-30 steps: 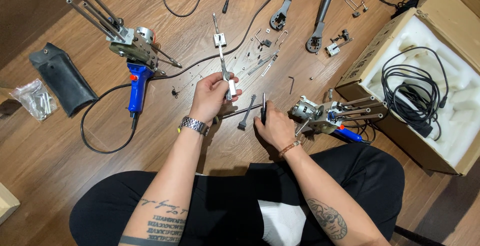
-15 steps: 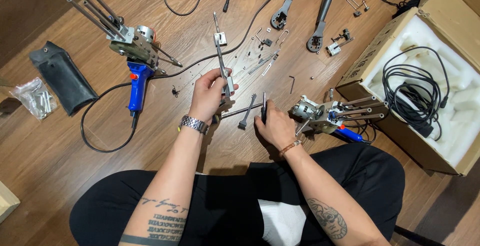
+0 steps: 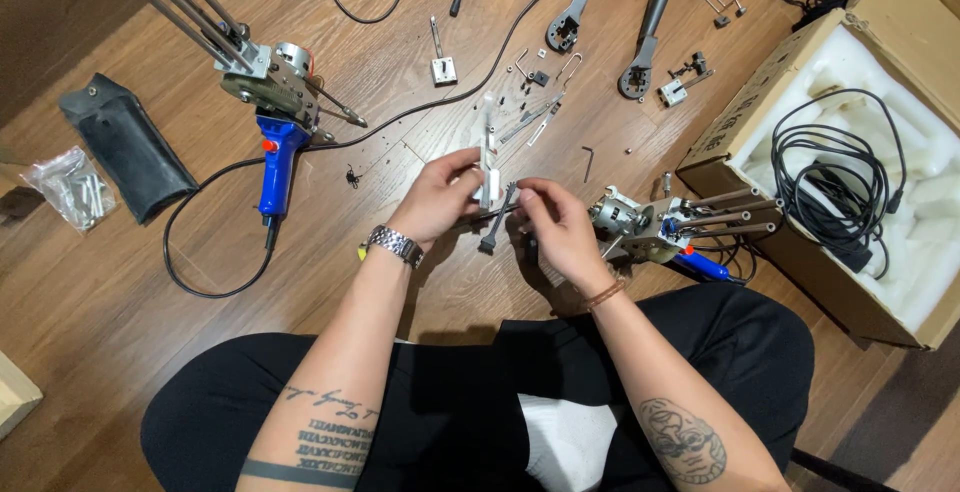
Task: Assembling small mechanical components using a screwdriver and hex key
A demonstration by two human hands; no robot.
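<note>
Now both hands are raised off the wooden floor (image 3: 150, 352) and meet above it; a second ago they worked low among the scattered parts. Left hand (image 3: 437, 197), fingers clenched on a white bracket with its metal rod (image 3: 487, 157), holds it upright. Right hand (image 3: 555, 222) pinches a dark slotted bar (image 3: 497, 220), just touching the bracket. A blue-handled tool (image 3: 272, 102) lies well left, a second (image 3: 660, 227) beside the right wrist.
</note>
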